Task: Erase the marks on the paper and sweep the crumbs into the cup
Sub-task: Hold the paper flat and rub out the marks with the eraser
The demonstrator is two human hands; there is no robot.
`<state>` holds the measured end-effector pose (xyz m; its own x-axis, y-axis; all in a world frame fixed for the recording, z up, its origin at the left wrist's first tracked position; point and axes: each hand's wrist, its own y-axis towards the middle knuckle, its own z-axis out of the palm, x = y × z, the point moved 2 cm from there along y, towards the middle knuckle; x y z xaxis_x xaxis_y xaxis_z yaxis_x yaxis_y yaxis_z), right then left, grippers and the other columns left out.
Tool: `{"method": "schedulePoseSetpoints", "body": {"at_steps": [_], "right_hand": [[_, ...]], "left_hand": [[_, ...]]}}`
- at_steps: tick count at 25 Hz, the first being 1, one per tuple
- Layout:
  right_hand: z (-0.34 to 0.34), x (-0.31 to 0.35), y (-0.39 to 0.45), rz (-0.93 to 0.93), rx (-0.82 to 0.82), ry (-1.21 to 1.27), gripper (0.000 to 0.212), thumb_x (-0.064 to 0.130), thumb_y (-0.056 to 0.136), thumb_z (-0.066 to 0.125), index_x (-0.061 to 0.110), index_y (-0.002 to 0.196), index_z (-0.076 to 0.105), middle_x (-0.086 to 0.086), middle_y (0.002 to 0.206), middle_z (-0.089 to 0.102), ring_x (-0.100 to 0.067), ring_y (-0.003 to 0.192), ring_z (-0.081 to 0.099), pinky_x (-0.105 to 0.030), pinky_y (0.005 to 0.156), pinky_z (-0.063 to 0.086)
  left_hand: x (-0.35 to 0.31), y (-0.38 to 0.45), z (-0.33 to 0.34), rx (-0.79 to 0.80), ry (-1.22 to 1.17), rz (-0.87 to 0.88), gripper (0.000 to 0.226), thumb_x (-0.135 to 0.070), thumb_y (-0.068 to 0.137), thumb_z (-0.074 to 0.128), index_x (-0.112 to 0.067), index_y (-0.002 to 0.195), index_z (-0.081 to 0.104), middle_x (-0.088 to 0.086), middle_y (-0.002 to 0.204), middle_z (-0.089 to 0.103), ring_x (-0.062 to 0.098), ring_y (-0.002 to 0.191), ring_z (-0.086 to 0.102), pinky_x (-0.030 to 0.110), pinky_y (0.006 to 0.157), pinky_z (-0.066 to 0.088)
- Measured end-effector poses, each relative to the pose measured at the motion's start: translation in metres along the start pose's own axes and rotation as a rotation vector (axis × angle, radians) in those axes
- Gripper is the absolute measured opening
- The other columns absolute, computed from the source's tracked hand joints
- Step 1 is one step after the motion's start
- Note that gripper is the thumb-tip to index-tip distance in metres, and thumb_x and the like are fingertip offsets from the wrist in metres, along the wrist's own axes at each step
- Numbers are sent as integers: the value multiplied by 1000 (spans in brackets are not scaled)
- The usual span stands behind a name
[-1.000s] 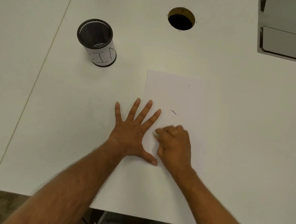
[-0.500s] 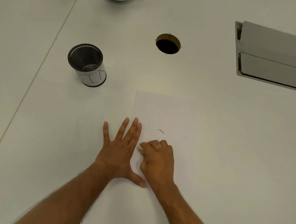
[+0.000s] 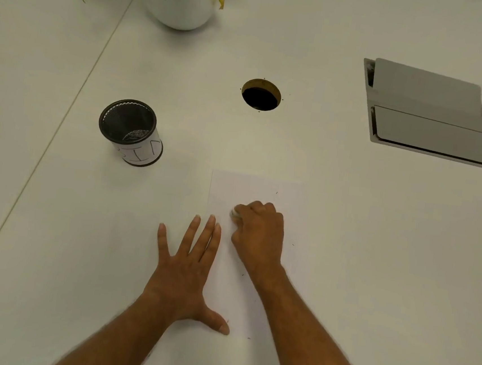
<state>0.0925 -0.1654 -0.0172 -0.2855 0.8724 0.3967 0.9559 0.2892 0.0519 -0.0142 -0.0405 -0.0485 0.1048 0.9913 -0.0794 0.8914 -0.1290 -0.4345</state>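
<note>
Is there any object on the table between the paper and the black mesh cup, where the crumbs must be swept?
Nothing visible does. The table is bare between the paper and the cup. The left hand lies flat at the paper's left edge, nearer the person. The right hand grips a white eraser on the paper.

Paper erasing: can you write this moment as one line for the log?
step: erasing | right hand: shut on eraser, on paper | left hand: flat, open, at paper's left edge | cup: upright, off paper
</note>
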Motion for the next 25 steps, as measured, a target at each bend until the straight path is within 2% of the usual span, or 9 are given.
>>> {"method": "schedulePoseSetpoints", "body": {"at_steps": [1,4,5,8,12,14,17,20,25], "right_hand": [[2,0,-6,-25,-3,-9,22,2,74,72,14,91,77,-4,85,73,-26,78,62,-37,68,46],[5,0,-39,-74,-25,18,24,4,69,80,15,91,77,-2,85,73,-23,75,65,-36,65,51],[6,-2,-37,-73,-27,34,25,4,69,80,14,91,77,-2,85,73,-23,75,65,-36,64,52],[4,-4,4,-51,-42,4,21,2,72,73,14,88,76,-4,83,72,-27,75,62,-37,63,49],[-3,-12,57,12,26,-32,15,10,83,64,18,89,75,-3,87,69,-27,83,59,-38,72,46],[-8,-23,54,78,10,158,12,15,88,63,18,83,74,-1,84,69,-21,81,59,-38,74,48],[-26,-49,3,198,-142,434,11,18,88,70,29,85,73,15,81,69,-8,77,60,-25,73,49],[-41,-79,-70,299,-216,503,24,15,85,76,38,84,72,21,83,68,-7,77,63,-19,71,49],[-35,-89,-123,185,-143,274,20,3,78,80,17,92,77,7,89,70,-17,85,63,-22,76,49]], "left_hand": [[0,1,-4,-3,-10,0,172,-117,30,18,-8,158,-19,12,167,-28,38,152,-30,84,107,-11],[1,-1,-12,-30,-95,32,168,-115,33,30,0,154,35,19,165,30,46,151,25,88,101,25],[1,-1,-11,-60,-103,32,166,-115,33,30,1,152,40,19,162,35,46,150,29,87,100,28],[1,1,-8,-39,-91,22,168,-116,33,28,0,155,30,17,167,24,39,154,12,87,105,18],[1,1,0,40,-33,0,170,-117,30,21,-11,157,-21,6,166,-31,36,151,-33,82,108,-15],[2,1,3,11,-18,3,169,-117,30,19,-14,155,-30,5,164,-36,35,149,-37,81,108,-17],[1,-1,1,4,-38,16,168,-117,32,20,-15,157,-25,8,169,-24,32,153,-30,81,109,-13],[4,0,4,-23,-59,22,171,-117,30,21,-12,156,-28,5,166,-34,29,151,-35,80,108,-18],[-24,3,-4,-54,-161,11,162,-115,43,23,-9,163,1,9,173,-8,34,158,-12,81,112,-6]]}}
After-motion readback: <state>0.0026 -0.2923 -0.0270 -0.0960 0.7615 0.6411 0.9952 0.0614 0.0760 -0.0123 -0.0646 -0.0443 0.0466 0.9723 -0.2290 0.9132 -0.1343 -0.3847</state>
